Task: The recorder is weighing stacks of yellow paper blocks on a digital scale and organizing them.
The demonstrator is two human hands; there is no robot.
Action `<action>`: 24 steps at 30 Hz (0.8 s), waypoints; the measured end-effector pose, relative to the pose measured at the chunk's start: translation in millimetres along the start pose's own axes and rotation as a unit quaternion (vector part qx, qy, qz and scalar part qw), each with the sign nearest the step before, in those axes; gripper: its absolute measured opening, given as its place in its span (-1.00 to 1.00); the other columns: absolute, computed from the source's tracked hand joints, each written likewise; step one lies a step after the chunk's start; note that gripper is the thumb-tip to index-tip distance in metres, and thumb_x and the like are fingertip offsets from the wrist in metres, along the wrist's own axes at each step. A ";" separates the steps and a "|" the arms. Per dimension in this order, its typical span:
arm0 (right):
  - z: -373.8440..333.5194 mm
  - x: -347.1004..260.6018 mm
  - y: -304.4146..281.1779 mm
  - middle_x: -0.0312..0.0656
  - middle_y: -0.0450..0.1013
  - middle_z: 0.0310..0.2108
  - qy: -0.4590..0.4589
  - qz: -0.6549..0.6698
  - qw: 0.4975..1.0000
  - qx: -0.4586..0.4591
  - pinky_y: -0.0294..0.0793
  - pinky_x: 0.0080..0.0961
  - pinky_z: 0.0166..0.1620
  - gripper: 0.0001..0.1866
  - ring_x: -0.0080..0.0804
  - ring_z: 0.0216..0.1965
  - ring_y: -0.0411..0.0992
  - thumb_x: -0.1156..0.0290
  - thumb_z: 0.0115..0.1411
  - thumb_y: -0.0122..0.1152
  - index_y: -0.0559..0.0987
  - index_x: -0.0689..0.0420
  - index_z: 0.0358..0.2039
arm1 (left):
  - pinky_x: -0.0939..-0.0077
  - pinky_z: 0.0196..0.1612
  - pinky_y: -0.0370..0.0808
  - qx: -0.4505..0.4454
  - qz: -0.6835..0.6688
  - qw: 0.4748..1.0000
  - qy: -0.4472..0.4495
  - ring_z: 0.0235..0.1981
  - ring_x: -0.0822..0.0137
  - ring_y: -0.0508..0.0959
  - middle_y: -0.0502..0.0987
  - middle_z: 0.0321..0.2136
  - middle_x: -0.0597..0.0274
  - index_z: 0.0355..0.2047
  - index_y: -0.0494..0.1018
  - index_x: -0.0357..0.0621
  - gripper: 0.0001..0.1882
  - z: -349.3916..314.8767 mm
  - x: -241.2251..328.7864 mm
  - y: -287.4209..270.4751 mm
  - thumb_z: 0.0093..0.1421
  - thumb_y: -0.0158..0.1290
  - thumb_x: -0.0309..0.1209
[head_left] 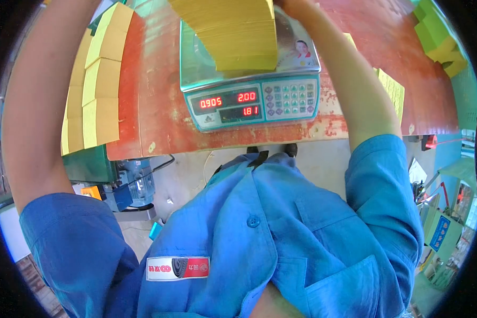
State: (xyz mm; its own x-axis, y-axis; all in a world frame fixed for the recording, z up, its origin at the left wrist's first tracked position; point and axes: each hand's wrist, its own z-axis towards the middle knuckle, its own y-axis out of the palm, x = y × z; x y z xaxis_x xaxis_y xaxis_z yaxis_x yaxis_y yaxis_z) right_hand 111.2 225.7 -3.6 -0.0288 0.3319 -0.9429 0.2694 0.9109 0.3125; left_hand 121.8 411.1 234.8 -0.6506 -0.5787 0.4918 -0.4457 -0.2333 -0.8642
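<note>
Before you stood the worn, red, flat table [161, 90], with the pale teal, boxy scale [292, 124] on it near the front edge. The yellow, block-shaped paper stack [246, 50] lay on the scale's broad metal pan [196, 77]. Rows of yellow, rectangular paper blocks [102, 79] stood to your left. A smaller yellow paper block [393, 95] sat beyond your right forearm [350, 71]; green-and-yellow paper stacks [434, 37] lay farther right. Below the table, leftward, was the blue, ribbed motor [141, 183].
</note>
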 end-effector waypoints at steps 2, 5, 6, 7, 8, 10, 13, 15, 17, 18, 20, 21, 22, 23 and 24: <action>-35.1 -4.8 6.9 -0.07 0.45 0.07 -0.007 0.021 0.999 0.039 0.37 -0.27 0.05 -0.34 -0.24 0.03 0.40 -0.14 0.33 -0.10 0.47 0.21 0.12 | 0.10 0.25 0.26 -0.207 0.021 0.976 0.067 0.30 0.04 0.22 0.10 0.32 -0.19 0.34 0.03 -0.28 0.09 -20.0 39.0 16.4 0.10 -0.08 0.39; -97.9 -14.5 -3.8 -0.09 0.49 -0.02 -0.074 -0.009 0.997 0.000 0.39 -0.29 0.02 -0.39 -0.28 -0.01 0.44 -0.08 0.33 -0.08 0.49 0.22 0.08 | 0.26 0.21 0.30 -0.029 0.017 0.998 -0.045 0.23 0.13 0.32 0.19 0.28 -0.17 0.35 0.01 -0.28 0.10 -43.9 64.4 50.1 0.10 -0.07 0.37; -92.8 6.2 -24.8 -0.08 0.52 -0.14 -0.094 -0.009 0.995 0.030 0.41 -0.34 -0.03 -0.43 -0.29 -0.13 0.47 0.00 0.29 0.01 0.50 0.29 0.02 | 0.26 0.20 0.30 -0.069 0.107 0.989 -0.080 0.24 0.12 0.31 0.20 0.28 -0.17 0.36 0.00 -0.27 0.08 -47.2 86.0 49.7 0.12 -0.07 0.35; -85.6 28.9 -13.3 -0.07 0.55 -0.25 -0.111 0.004 0.994 0.019 0.43 -0.39 -0.08 -0.46 -0.29 -0.24 0.50 0.09 0.24 0.09 0.50 0.36 -0.04 | 0.25 0.20 0.30 -0.089 0.206 0.962 -0.152 0.25 0.11 0.29 0.20 0.27 -0.16 0.37 -0.01 -0.27 0.06 -67.0 98.9 39.2 0.13 -0.07 0.33; -101.9 31.3 -4.1 -0.06 0.54 -0.22 -0.148 -0.062 0.987 0.014 0.41 -0.38 -0.06 -0.47 -0.27 -0.19 0.48 0.07 0.27 0.05 0.51 0.36 -0.07 | 0.19 0.23 0.25 -0.057 0.213 0.960 -0.171 0.25 0.05 0.29 0.19 0.28 -0.16 0.38 -0.02 -0.18 0.04 -67.0 68.0 32.9 0.14 -0.08 0.33; -165.2 12.6 -16.7 -0.15 0.47 -0.01 -0.207 -0.193 0.957 0.066 0.36 -0.40 0.07 -0.52 -0.41 0.02 0.39 0.13 0.37 -0.04 0.47 0.29 0.05 | 0.37 0.24 0.23 0.037 0.002 0.999 -0.023 0.18 0.25 0.34 0.33 0.20 0.05 0.32 0.20 -0.03 -0.23 -56.6 17.5 55.2 0.22 -0.02 0.14; -225.8 31.8 -28.4 -0.15 0.48 -0.06 -0.135 -0.099 0.981 0.102 0.40 -0.40 0.04 -0.62 -0.41 -0.03 0.42 0.24 0.37 -0.04 0.47 0.26 0.03 | 0.44 0.29 0.12 -0.022 -0.036 0.998 -0.051 0.26 0.28 0.24 0.21 0.29 0.08 0.37 0.11 0.00 -0.15 -46.0 5.0 45.5 0.16 0.07 0.08; -254.6 58.9 -18.9 -0.12 0.49 -0.08 -0.030 0.009 0.997 0.074 0.43 -0.37 0.03 -0.66 -0.38 -0.06 0.45 0.29 0.37 -0.03 0.47 0.25 0.01 | 0.44 0.30 0.11 -0.031 -0.071 0.995 -0.064 0.28 0.28 0.21 0.19 0.30 0.09 0.37 0.11 -0.02 -0.16 -41.2 0.3 40.4 0.17 0.06 0.06; -257.1 79.3 -4.4 -0.11 0.51 -0.11 0.071 0.186 0.979 0.048 0.46 -0.34 0.01 -0.67 -0.34 -0.09 0.48 0.29 0.36 -0.02 0.48 0.26 -0.02 | 0.42 0.31 0.11 -0.049 -0.085 0.994 -0.046 0.29 0.29 0.19 0.17 0.31 0.10 0.37 0.10 -0.04 -0.16 -34.4 -3.3 34.3 0.18 0.06 0.05; -250.0 84.7 0.8 -0.11 0.53 -0.13 0.123 0.297 0.946 0.034 0.47 -0.34 0.01 -0.67 -0.33 -0.10 0.50 0.27 0.36 -0.02 0.49 0.26 -0.03 | 0.45 0.28 0.14 -0.059 -0.155 0.986 -0.029 0.26 0.30 0.26 0.24 0.26 0.11 0.35 0.13 -0.03 -0.18 -35.3 4.3 41.5 0.17 0.07 0.05; -233.0 87.4 13.7 -0.23 0.51 -0.33 0.133 0.355 0.925 -0.036 0.48 -0.50 -0.23 -0.71 -0.44 -0.31 0.50 0.20 0.31 0.08 0.54 0.18 -0.21 | 0.41 0.28 0.14 -0.059 -0.204 0.977 -0.021 0.26 0.29 0.24 0.26 0.25 0.11 0.34 0.13 -0.11 -0.18 -29.1 3.7 47.2 0.19 0.06 0.03; -223.1 93.8 20.9 -0.24 0.51 -0.38 0.145 0.305 0.941 -0.008 0.46 -0.50 -0.29 -0.68 -0.46 -0.37 0.49 0.13 0.29 0.10 0.56 0.17 -0.26 | 0.42 0.29 0.13 -0.073 -0.177 0.981 -0.011 0.28 0.28 0.22 0.23 0.27 0.11 0.35 0.10 -0.15 -0.18 -26.9 -10.9 39.5 0.20 0.05 0.02; -215.7 99.9 28.5 -0.23 0.52 -0.36 0.160 0.309 0.937 -0.019 0.44 -0.50 -0.33 -0.62 -0.48 -0.38 0.47 0.06 0.27 0.13 0.57 0.16 -0.23 | 0.42 0.30 0.11 -0.043 -0.189 0.981 0.002 0.29 0.28 0.21 0.20 0.29 0.13 0.35 0.10 -0.15 -0.22 -33.4 -22.6 40.0 0.23 0.03 -0.01; -219.0 91.7 33.4 -0.24 0.53 -0.34 0.141 0.330 0.932 -0.044 0.45 -0.50 -0.35 -0.56 -0.49 -0.36 0.48 0.02 0.26 0.14 0.57 0.19 -0.17 | 0.42 0.32 0.10 -0.030 -0.279 0.959 -0.032 0.30 0.29 0.20 0.18 0.31 0.14 0.35 0.10 -0.13 -0.27 -41.9 -28.4 42.9 0.28 -0.01 -0.05; -228.9 70.4 25.3 -0.25 0.54 -0.31 0.143 0.318 0.936 -0.043 0.47 -0.49 -0.32 -0.54 -0.49 -0.34 0.49 0.01 0.25 0.16 0.57 0.18 -0.12 | 0.40 0.30 0.17 -0.019 -0.357 0.930 -0.087 0.29 0.29 0.24 0.21 0.29 0.15 0.35 0.11 -0.12 -0.33 -44.6 -29.6 48.5 0.33 -0.06 -0.08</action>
State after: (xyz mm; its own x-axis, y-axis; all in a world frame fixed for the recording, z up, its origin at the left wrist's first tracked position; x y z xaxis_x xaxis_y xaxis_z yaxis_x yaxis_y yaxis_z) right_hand -104.4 328.3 -35.6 -0.1491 0.8547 -0.4972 0.2410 0.5191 0.8201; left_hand 92.1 451.8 183.0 -0.0727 -0.4048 0.9115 -0.7491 -0.5813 -0.3178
